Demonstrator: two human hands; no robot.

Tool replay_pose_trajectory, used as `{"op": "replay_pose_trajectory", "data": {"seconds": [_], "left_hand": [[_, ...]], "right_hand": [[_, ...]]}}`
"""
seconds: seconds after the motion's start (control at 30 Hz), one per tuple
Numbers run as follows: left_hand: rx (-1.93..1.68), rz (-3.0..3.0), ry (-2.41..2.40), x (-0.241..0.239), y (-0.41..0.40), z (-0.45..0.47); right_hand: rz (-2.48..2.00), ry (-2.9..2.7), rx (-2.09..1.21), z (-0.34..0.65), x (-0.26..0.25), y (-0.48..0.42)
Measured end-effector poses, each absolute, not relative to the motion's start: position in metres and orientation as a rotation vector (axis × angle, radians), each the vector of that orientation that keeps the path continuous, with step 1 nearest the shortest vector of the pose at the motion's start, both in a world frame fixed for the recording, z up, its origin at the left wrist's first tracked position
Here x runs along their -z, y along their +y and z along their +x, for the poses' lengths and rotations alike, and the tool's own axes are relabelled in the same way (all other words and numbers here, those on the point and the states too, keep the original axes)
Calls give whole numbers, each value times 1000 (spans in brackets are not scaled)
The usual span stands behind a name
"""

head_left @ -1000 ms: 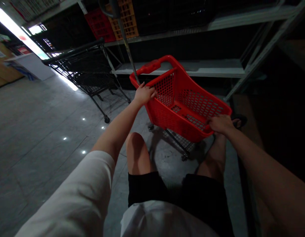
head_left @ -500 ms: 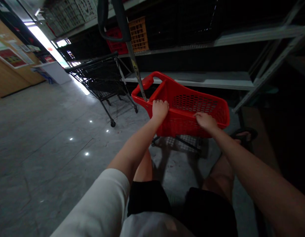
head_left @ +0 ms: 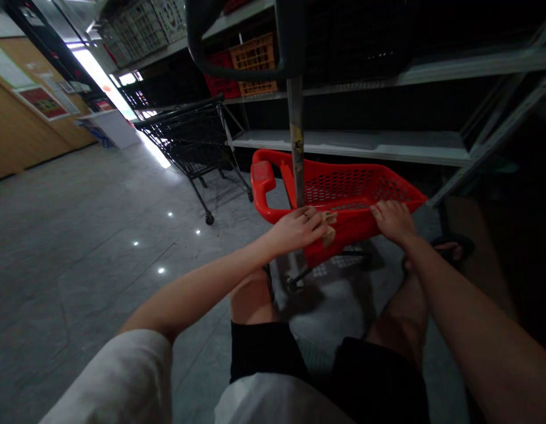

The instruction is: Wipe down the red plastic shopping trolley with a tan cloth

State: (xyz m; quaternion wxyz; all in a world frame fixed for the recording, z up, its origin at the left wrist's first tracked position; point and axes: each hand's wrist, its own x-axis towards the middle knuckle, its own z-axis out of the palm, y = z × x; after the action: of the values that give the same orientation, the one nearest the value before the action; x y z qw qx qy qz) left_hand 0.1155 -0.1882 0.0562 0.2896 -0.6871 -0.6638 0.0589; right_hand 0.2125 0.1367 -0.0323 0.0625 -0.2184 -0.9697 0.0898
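Observation:
A red plastic basket [head_left: 343, 188] with perforated walls sits on a wheeled frame just in front of my legs. My left hand [head_left: 299, 228] is closed over its near rim at the left, beside an upright metal pole [head_left: 295, 141] topped by a dark loop handle. My right hand [head_left: 393, 219] grips the same near rim further right, fingers curled over the edge. The basket holds nothing that I can see. A red grip [head_left: 262, 176] juts out at its left end.
A black wire shopping trolley [head_left: 188, 141] stands to the left on the grey tiled floor [head_left: 78, 247]. Metal shelving [head_left: 365, 144] runs behind the basket, with red and orange crates [head_left: 250, 65] on an upper shelf. A slanted shelf brace [head_left: 489, 141] is at right.
The basket has swung round and levelled, its long side now facing me. Both hands have slid along the rim. The pole and handle stand closer and more upright in view.

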Motion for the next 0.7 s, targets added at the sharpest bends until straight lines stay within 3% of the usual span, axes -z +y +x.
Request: {"op": "replay_pose_trajectory", "data": {"seconds": [0.2,0.5,0.7], "left_hand": [[-5,-1996,-1477,-75,-266,111],[403,-1444,-2368,-81,-234,87],[590,-1102,-2465,-72,-201,126]], "right_hand": [[-539,-2976,-393,217,20,150],[-613,-2829,-357,222,3,118],[-498,-2462,-445,251,5,13]]}}
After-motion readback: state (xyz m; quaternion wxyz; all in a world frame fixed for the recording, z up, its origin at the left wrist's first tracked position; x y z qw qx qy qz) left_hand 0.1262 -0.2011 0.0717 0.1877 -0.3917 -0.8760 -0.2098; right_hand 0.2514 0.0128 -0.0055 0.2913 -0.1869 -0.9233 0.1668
